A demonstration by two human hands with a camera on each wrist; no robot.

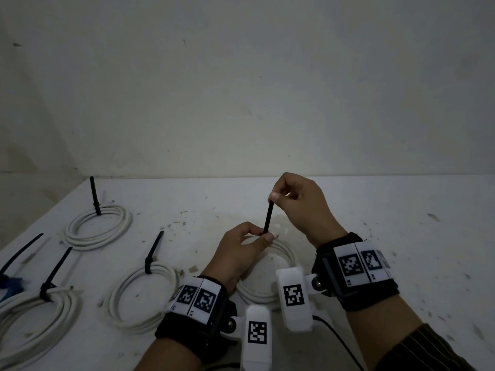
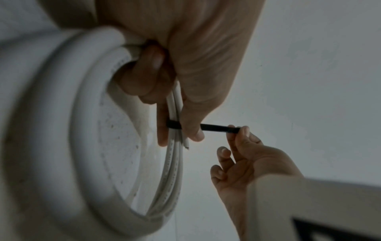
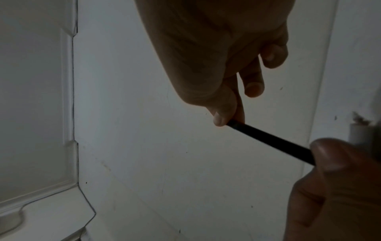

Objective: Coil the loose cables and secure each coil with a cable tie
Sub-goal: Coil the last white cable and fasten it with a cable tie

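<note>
A white cable coil (image 1: pixel 284 253) lies on the white table (image 1: pixel 375 236), mostly hidden under my hands. My left hand (image 1: pixel 261 236) grips the coil's strands (image 2: pixel 175 163) where a black cable tie (image 2: pixel 174 124) wraps them. The tie's tail (image 1: pixel 268 216) stands up from there. My right hand (image 1: pixel 274 198) pinches the tail's tip between thumb and forefinger; the right wrist view shows the tail (image 3: pixel 268 140) running taut down to my left thumb (image 3: pixel 329 154).
Three tied white coils lie to the left: one far left back (image 1: pixel 99 227), one near the centre (image 1: pixel 144 295), one at the left edge (image 1: pixel 34 325). A loose black tie (image 1: pixel 21 253) lies at the far left. A wall rises behind the table.
</note>
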